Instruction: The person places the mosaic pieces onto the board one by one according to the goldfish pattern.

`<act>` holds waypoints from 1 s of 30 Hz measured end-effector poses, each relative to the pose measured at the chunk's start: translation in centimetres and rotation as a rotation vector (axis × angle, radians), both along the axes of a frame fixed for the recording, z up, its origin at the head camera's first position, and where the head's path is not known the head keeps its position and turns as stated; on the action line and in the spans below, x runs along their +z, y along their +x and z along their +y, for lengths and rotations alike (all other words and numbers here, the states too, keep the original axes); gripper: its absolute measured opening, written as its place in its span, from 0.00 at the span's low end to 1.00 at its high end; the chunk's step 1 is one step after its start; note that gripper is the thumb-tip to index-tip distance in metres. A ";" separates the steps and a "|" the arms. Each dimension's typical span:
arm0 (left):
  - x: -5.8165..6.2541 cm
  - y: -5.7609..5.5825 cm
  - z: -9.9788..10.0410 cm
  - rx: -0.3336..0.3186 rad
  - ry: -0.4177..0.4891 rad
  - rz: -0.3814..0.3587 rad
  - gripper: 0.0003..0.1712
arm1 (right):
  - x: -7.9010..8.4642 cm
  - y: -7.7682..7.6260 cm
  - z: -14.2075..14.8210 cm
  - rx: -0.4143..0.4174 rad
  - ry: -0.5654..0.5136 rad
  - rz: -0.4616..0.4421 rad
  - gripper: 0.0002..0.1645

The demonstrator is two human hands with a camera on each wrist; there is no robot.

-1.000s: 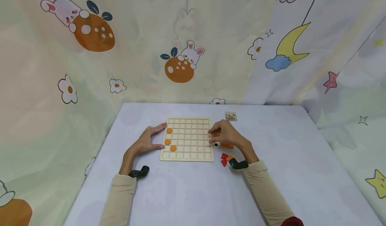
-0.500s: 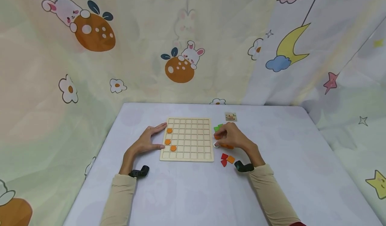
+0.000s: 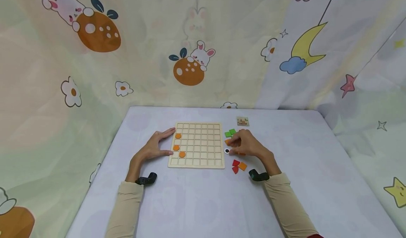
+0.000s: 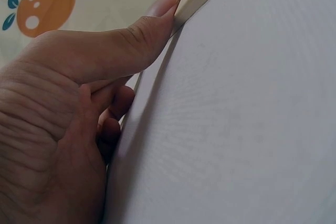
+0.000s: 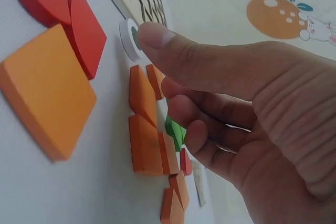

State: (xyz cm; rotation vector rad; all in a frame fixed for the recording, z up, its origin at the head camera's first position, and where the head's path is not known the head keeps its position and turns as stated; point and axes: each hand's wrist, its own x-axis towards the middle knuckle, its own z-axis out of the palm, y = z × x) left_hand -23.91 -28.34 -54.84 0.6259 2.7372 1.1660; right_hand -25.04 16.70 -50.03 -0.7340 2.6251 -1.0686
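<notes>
A pale wooden grid board (image 3: 203, 146) lies on the table, with orange discs (image 3: 182, 154) in three cells on its left side. My left hand (image 3: 155, 147) rests against the board's left edge, thumb and fingers spread apart; in the left wrist view the thumb touches the rim. Right of the board, my right hand (image 3: 246, 143) hovers over small pieces, fingers loosely bent. Its thumb tip is by a white disc with a dark centre (image 5: 129, 39); whether they touch is unclear. Orange pieces (image 5: 144, 142) lie below the fingers, partly hidden. I see nothing held in that hand.
Green pieces (image 3: 230, 133) lie beyond the right hand. Two red pieces (image 3: 235, 163) and an orange square (image 3: 242, 166) sit nearer. A small patterned card (image 3: 243, 121) lies at the back. A printed curtain (image 3: 146, 54) hangs behind the table.
My right hand has drawn back rightward from the board's right edge to the loose pieces, uncovering the green ones and the white disc. The left hand and the discs on the board stay put.
</notes>
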 end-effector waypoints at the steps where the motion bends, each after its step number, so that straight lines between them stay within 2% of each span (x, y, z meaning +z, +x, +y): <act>1: 0.1 0.0 0.0 -0.001 -0.002 0.002 0.60 | 0.0 0.0 0.1 0.001 0.005 0.006 0.18; 8: 0.3 -0.3 0.0 0.000 0.000 -0.001 0.60 | 0.4 0.4 0.9 0.006 0.044 -0.011 0.17; 15: 0.1 -0.4 0.1 0.004 -0.001 -0.011 0.60 | 0.2 1.8 1.8 0.064 0.024 -0.093 0.12; 23: 0.1 -0.4 0.1 0.006 0.001 -0.019 0.61 | 0.0 3.2 2.2 0.078 0.029 -0.125 0.09; 30: -0.2 -0.4 0.1 0.000 0.009 -0.013 0.61 | 0.1 3.9 2.0 0.083 0.072 -0.131 0.09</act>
